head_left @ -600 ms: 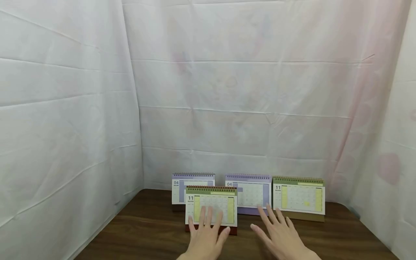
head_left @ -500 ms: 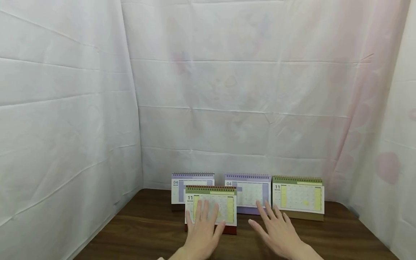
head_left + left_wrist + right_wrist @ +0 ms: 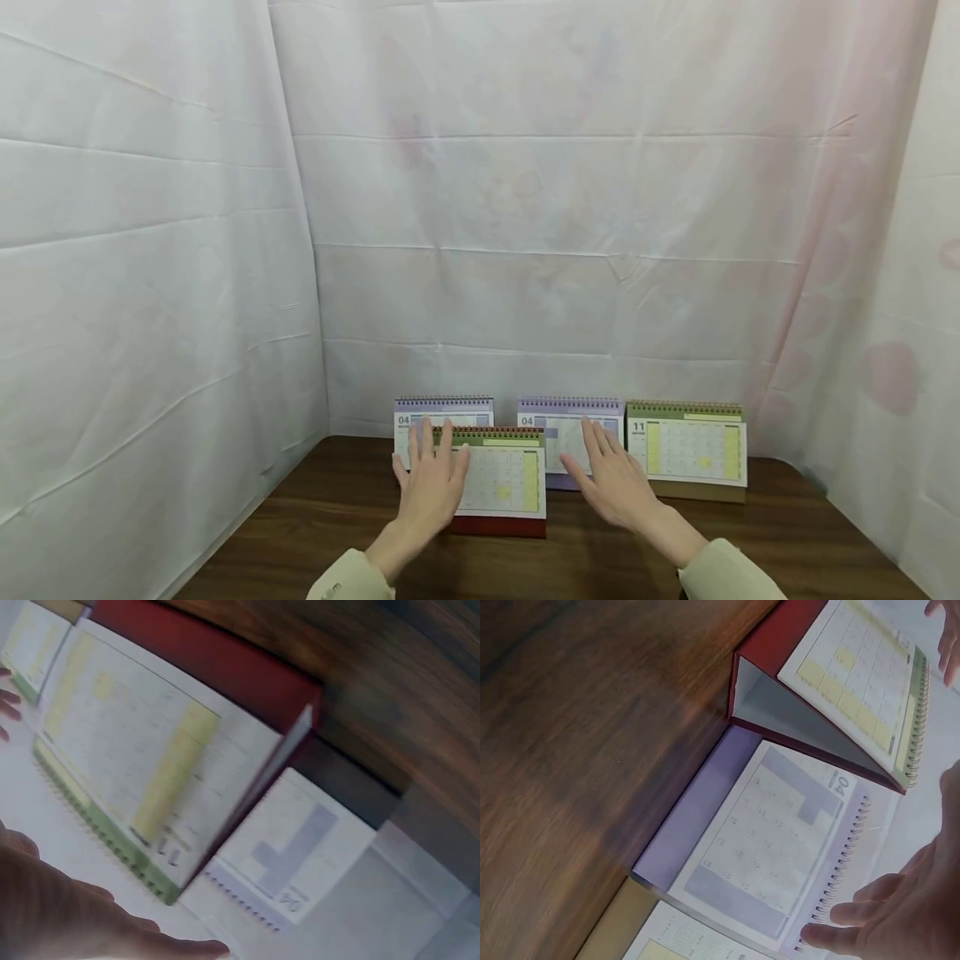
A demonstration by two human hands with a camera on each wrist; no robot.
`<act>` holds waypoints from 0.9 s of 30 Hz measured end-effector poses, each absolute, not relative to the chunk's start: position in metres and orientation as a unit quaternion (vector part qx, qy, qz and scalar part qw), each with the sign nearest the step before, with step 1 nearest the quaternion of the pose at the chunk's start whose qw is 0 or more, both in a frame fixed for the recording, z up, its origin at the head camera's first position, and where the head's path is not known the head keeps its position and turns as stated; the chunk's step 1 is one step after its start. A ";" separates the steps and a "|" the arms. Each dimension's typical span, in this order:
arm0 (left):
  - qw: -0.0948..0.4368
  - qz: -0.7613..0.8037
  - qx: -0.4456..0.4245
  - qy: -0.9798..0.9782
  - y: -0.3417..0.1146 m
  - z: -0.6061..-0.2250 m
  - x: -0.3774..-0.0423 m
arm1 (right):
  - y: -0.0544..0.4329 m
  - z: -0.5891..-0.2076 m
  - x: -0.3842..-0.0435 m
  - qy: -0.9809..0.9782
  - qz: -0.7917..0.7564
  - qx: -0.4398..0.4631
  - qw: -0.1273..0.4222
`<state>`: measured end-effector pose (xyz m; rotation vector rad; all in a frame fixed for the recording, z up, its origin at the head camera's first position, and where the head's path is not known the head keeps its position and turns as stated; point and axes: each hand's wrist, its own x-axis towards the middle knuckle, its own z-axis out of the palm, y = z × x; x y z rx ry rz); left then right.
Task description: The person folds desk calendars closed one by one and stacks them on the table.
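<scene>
My left hand (image 3: 429, 490), its fingers spread, hovers before the left part of a red-based desk calendar (image 3: 498, 483) with a green header, hiding its "11". In the left wrist view the hand lies apart from that calendar's spiral edge. My right hand (image 3: 613, 485) reaches forward with straight fingers, overlapping a purple desk calendar (image 3: 553, 454) marked "04". Behind the red-based one, partly covered, stands another "04" desk calendar (image 3: 279, 851) with a dark base. A green "11" desk calendar (image 3: 686, 454) on a tan base stands right of my right hand. Neither hand holds anything.
All the calendars stand upright on a dark wooden table (image 3: 322, 517). Pale cloth sheets (image 3: 480, 208) enclose the table at the back and both sides. The red-based calendar stands nearer the front than the others.
Both hands have moved forward over the table, bringing the sleeves into view. My left hand has also shifted left across the red-based calendar, and my right slightly left. The calendars stay in place.
</scene>
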<state>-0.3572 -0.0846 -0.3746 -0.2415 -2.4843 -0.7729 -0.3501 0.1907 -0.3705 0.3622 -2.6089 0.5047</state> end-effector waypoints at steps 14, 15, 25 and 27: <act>0.185 -0.454 -0.040 -0.871 -0.107 -0.383 -0.390 | 0.170 -0.353 -0.369 -0.891 0.436 0.110 0.060; 0.170 -0.476 -0.039 -0.862 -0.108 -0.382 -0.391 | 0.168 -0.352 -0.370 -0.879 0.464 0.104 0.037; 0.021 -0.654 0.023 -0.756 -0.118 -0.379 -0.399 | 0.157 -0.353 -0.386 -0.728 0.666 0.097 -0.132; 0.010 -0.664 0.027 -0.747 -0.118 -0.380 -0.399 | 0.157 -0.355 -0.389 -0.713 0.679 0.091 -0.150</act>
